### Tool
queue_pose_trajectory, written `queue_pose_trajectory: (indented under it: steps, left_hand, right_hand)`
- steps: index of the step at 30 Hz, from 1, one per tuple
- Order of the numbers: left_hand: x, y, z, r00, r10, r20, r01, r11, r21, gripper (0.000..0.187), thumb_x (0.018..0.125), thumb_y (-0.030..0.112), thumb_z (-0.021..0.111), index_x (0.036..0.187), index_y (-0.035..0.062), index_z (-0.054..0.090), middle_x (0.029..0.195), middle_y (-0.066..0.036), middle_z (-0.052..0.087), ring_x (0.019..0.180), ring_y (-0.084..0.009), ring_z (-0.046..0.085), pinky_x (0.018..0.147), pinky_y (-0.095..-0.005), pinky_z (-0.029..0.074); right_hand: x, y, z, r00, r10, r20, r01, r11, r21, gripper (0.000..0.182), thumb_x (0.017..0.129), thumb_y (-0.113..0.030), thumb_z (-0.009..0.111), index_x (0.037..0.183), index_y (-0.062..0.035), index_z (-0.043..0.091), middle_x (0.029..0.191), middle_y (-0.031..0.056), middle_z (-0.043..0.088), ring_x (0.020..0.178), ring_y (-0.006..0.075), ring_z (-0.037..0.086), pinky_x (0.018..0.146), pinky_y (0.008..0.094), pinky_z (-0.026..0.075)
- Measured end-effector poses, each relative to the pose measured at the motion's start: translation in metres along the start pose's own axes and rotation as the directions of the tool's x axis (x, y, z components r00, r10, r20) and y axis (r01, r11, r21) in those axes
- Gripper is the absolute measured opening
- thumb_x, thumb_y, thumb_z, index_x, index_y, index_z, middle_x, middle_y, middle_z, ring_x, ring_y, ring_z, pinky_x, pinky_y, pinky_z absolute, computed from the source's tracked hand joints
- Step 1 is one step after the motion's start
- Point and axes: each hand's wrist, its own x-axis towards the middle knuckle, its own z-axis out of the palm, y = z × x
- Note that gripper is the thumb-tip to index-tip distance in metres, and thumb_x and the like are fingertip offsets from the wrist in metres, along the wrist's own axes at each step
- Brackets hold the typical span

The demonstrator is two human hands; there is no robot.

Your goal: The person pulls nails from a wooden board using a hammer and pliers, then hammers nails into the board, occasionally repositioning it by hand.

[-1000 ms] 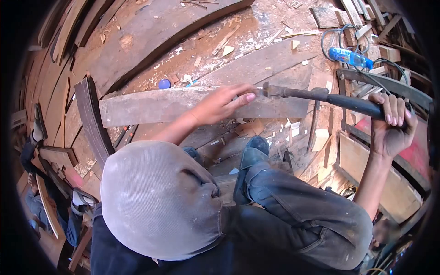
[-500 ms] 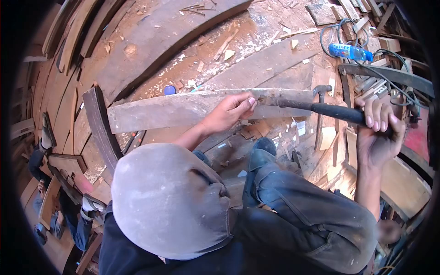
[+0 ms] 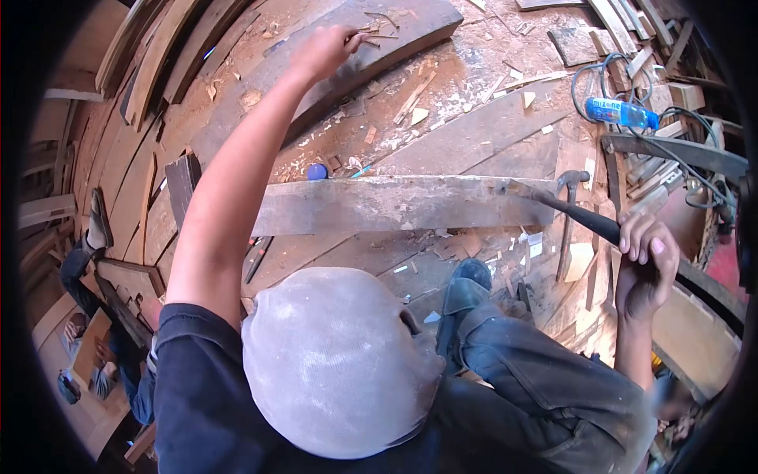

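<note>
My left hand [image 3: 325, 52] is stretched far forward over a thick curved plank [image 3: 426, 35], its fingertips pinched at the ends of several long nails [image 3: 384, 35] lying there. In my right hand [image 3: 649, 257] is a long tool with a black grip [image 3: 594, 222] and a narrow metal end, gripped by the handle. That metal end overlaps the right part of a long, pale curved board [image 3: 379, 204] lying across in front of me. A claw hammer [image 3: 568, 213] rests beside the board's right end.
A blue-labelled bottle [image 3: 621, 114] lies among cables [image 3: 604, 75] and wood scraps at upper right. Near the board sits a round blue cap [image 3: 317, 171]. Chips litter the plank floor. Another person [image 3: 99, 292] is at far left, holding a wooden piece [image 3: 89, 345].
My left hand has left the board and reached forward to the nails. The tool in my right hand has tilted, its metal end lying farther right along the board.
</note>
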Motion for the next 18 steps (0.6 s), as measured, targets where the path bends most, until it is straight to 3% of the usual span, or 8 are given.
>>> queue_pose_trajectory:
  steps: [1, 4, 5, 8, 10, 12, 15, 18]
  left_hand:
    - [0.000, 0.000, -0.005, 0.999, -0.048, 0.026, 0.045, 0.994, 0.102, 0.044, 0.104, 0.044, 0.049, 0.106, 0.0061, 0.070, 0.096, -0.016, 0.072, 0.087, -0.0348, 0.069, 0.078, -0.0417, 0.052]
    - [-0.006, -0.010, -0.018, 0.976, -0.041, -0.212, 0.037, 0.999, -0.023, 0.045, 0.103, 0.046, 0.050, 0.108, 0.0063, 0.071, 0.091, -0.017, 0.072, 0.083, -0.0349, 0.069, 0.075, -0.0420, 0.052]
    - [-0.018, -0.006, -0.028, 0.975, -0.105, -0.197, 0.088, 0.992, -0.093, 0.041, 0.102, 0.041, 0.054, 0.107, 0.0038, 0.070, 0.087, -0.018, 0.071, 0.080, -0.0308, 0.069, 0.074, -0.0398, 0.052]
    - [-0.064, -0.024, -0.023, 0.964, 0.045, -0.264, -0.116, 0.959, -0.258, 0.038, 0.099, 0.043, 0.057, 0.107, 0.0086, 0.069, 0.076, -0.017, 0.067, 0.072, -0.0330, 0.067, 0.067, -0.0405, 0.053]
    - [-0.120, 0.011, -0.046, 0.988, -0.130, 0.080, 0.143, 0.969, -0.201, 0.033, 0.096, 0.037, 0.063, 0.107, 0.0059, 0.068, 0.080, -0.014, 0.066, 0.072, -0.0278, 0.065, 0.069, -0.0363, 0.053]
    - [-0.167, -0.001, -0.027, 0.987, 0.082, 0.140, -0.036, 0.952, -0.303, 0.046, 0.086, 0.041, 0.074, 0.119, 0.0101, 0.066, 0.105, -0.014, 0.067, 0.090, -0.0285, 0.065, 0.081, -0.0381, 0.053]
    - [-0.222, -0.012, -0.020, 0.920, 0.271, 0.284, -0.296, 0.954, 0.050, 0.079, 0.067, 0.047, 0.085, 0.135, 0.0164, 0.058, 0.127, -0.014, 0.060, 0.112, -0.0328, 0.060, 0.095, -0.0436, 0.049]
    - [-0.251, -0.027, -0.005, 0.904, 0.138, 0.405, -0.150, 0.989, -0.003, 0.107, 0.053, 0.053, 0.088, 0.145, 0.0170, 0.048, 0.135, -0.015, 0.055, 0.122, -0.0390, 0.052, 0.104, -0.0486, 0.042]
  right_hand:
    - [0.000, 0.002, -0.002, 1.000, 0.005, 0.002, -0.005, 1.000, -0.010, 0.034, 0.092, -0.028, 0.052, 0.068, -0.0084, 0.038, 0.068, 0.0049, 0.040, 0.071, 0.0181, 0.043, 0.094, 0.0391, 0.037]
    - [-0.001, 0.010, -0.005, 0.999, 0.045, 0.000, -0.045, 0.999, -0.002, 0.035, 0.094, -0.028, 0.052, 0.068, -0.0085, 0.038, 0.070, 0.0052, 0.039, 0.071, 0.0181, 0.043, 0.091, 0.0376, 0.038]
    - [-0.002, 0.015, -0.008, 0.998, 0.057, 0.011, -0.057, 0.998, 0.009, 0.036, 0.095, -0.027, 0.052, 0.069, -0.0083, 0.038, 0.070, 0.0054, 0.039, 0.072, 0.0180, 0.042, 0.086, 0.0358, 0.037]
    - [-0.010, 0.034, -0.015, 0.995, 0.092, -0.047, -0.090, 0.995, 0.031, 0.036, 0.096, -0.026, 0.053, 0.069, -0.0078, 0.038, 0.071, 0.0054, 0.038, 0.072, 0.0179, 0.041, 0.081, 0.0346, 0.037]
    - [-0.013, 0.036, -0.014, 0.999, 0.034, 0.002, -0.034, 0.999, -0.027, 0.036, 0.095, -0.025, 0.056, 0.069, -0.0068, 0.040, 0.069, 0.0056, 0.042, 0.070, 0.0192, 0.046, 0.081, 0.0368, 0.040]
    - [-0.015, 0.039, -0.014, 0.991, -0.037, 0.126, 0.050, 0.994, -0.099, 0.036, 0.094, -0.026, 0.058, 0.068, -0.0065, 0.043, 0.067, 0.0057, 0.045, 0.068, 0.0202, 0.049, 0.081, 0.0380, 0.042]
    - [-0.008, 0.052, -0.012, 0.944, -0.035, 0.328, 0.097, 0.980, -0.176, 0.036, 0.091, -0.025, 0.062, 0.066, -0.0045, 0.047, 0.065, 0.0067, 0.051, 0.066, 0.0230, 0.055, 0.083, 0.0420, 0.046]
    - [-0.015, 0.070, -0.005, 0.922, 0.035, 0.385, 0.068, 0.965, -0.252, 0.033, 0.090, -0.021, 0.063, 0.066, -0.0032, 0.049, 0.066, 0.0065, 0.052, 0.068, 0.0228, 0.056, 0.086, 0.0435, 0.047]
